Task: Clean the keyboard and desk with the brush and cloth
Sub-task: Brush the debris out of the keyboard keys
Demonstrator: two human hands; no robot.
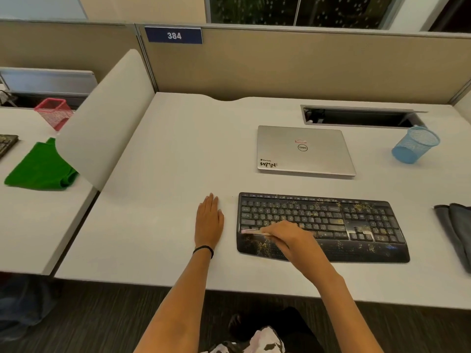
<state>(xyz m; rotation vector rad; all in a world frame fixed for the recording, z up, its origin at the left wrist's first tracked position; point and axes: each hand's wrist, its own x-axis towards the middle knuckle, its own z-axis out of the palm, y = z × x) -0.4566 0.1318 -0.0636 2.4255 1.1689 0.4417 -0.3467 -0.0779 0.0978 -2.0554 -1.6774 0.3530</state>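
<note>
Black plastic is most of what I see: a wide black keyboard (323, 225) with a curved wrist rest. It lies on the smooth white desk (165, 174) near its front edge, with yellowish crumbs over the keys and rest. (operator)

And your hands? (spotter)

On the head view my right hand (288, 236) is curled round a thin pale brush (252, 232), pinching its handle, tip at the keyboard's lower left keys. My left hand (209, 222) lies flat on the desk just beside the keyboard, fingers straight, holding nothing. (operator)

How will things handle? (spotter)

I judge the brush light, with a stiff handle, so a pencil grip suits it. I cannot make out the bristles. The keyboard looks rigid and may slide on that smooth top, so I'd steady its left edge. The folded grey cloth (456, 230) at the desk's right edge looks soft and limp; any fold will do for a pinch. (operator)

Anything nearby? (spotter)

A closed silver laptop (303, 150) lies behind the keyboard. A blue wire-mesh cup (414, 145) stands well apart, further right. (operator)
</note>
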